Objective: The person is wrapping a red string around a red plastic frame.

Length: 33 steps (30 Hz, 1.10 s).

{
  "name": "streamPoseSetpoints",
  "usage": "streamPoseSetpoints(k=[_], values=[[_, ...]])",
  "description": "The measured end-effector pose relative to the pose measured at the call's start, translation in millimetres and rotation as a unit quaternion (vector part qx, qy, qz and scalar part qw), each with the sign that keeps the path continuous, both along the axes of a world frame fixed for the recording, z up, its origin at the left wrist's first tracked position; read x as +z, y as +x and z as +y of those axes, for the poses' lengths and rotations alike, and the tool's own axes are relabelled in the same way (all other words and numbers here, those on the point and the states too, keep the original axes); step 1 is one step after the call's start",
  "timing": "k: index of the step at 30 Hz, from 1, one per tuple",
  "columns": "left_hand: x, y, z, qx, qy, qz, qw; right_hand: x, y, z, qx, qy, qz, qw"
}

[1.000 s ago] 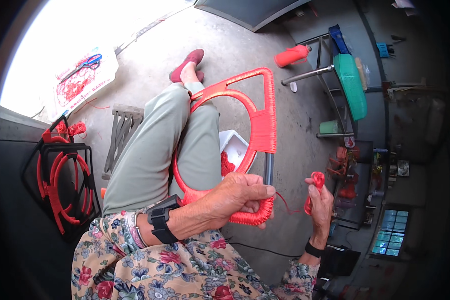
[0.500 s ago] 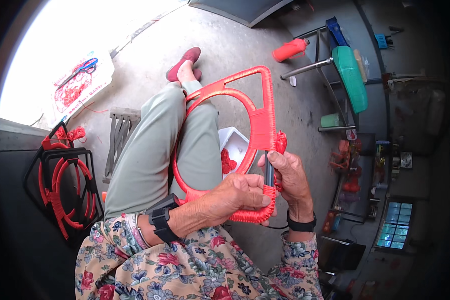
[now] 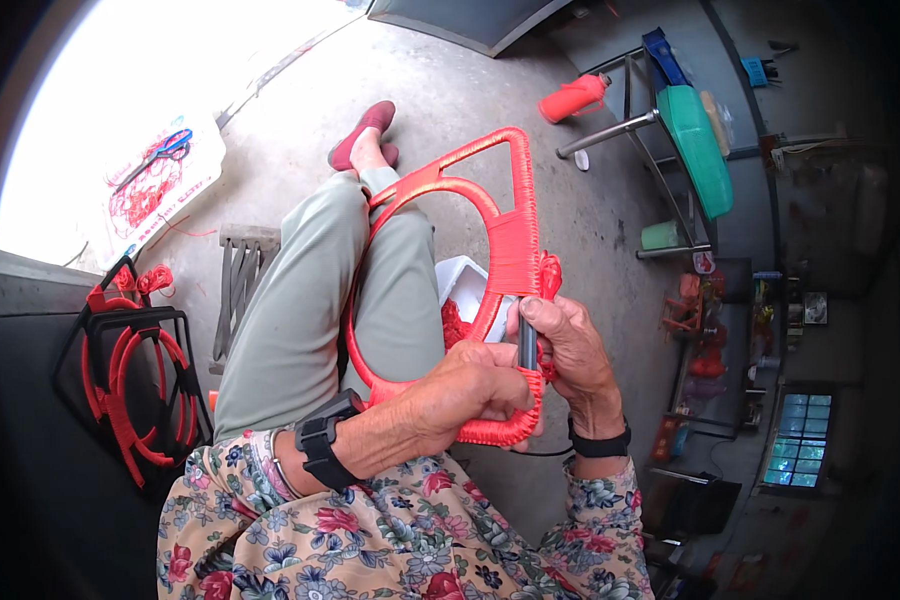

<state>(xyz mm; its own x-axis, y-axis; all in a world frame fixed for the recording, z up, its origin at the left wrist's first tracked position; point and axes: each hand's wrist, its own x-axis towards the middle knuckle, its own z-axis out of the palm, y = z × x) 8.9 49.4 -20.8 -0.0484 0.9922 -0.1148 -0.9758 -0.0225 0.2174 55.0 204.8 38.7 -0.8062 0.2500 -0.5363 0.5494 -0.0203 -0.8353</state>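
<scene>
Above my lap stands a frame wrapped in red cord (image 3: 515, 255), with a large round ring set inside its rounded outline. A short stretch of its right side shows a bare dark bar (image 3: 527, 345) between wrapped parts. My left hand (image 3: 475, 390) is closed around the lower right corner, just below that bare stretch, its fingertips partly hidden. My right hand (image 3: 570, 345) pinches the bar at the upper end of the bare stretch, thumb on the near side. A bundle of red cord (image 3: 550, 275) hangs behind the bar against my right fingers.
A white box (image 3: 458, 272) with red cord inside stands beyond my knees. Several part-wrapped frames (image 3: 135, 375) lean at the left, near a grey stool (image 3: 242, 262). Blue-handled scissors (image 3: 170, 148) lie on red scraps. A metal rack (image 3: 620, 132) holds a green basin (image 3: 692, 150) at the right.
My left fingers have curled in more tightly at the lower corner, and the thumb has drawn back. The frame has shifted slightly left; my right hand keeps its hold.
</scene>
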Motion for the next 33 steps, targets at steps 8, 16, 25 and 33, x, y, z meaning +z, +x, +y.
streamPoseSetpoints(k=[8, 16, 25, 33], values=[[4.3, -1.6, -4.7, 0.008, -0.007, -0.002, 1.000, -1.9, -3.3, -3.4, -0.002, -0.032, 0.025, 0.999], [-3.9, -0.1, -6.5, 0.015, 0.015, -0.016, 1.000, -7.7, -2.8, -3.1, -0.001, -0.042, 0.031, 0.999], [-5.2, -3.7, -11.9, 0.018, -0.008, 0.002, 1.000, 2.7, -12.9, -12.3, 0.019, -0.028, 0.007, 0.999], [4.6, -10.6, -29.4, 0.022, -0.015, 0.006, 1.000, 2.4, -22.1, -16.4, 0.043, -0.075, -0.007, 0.996]])
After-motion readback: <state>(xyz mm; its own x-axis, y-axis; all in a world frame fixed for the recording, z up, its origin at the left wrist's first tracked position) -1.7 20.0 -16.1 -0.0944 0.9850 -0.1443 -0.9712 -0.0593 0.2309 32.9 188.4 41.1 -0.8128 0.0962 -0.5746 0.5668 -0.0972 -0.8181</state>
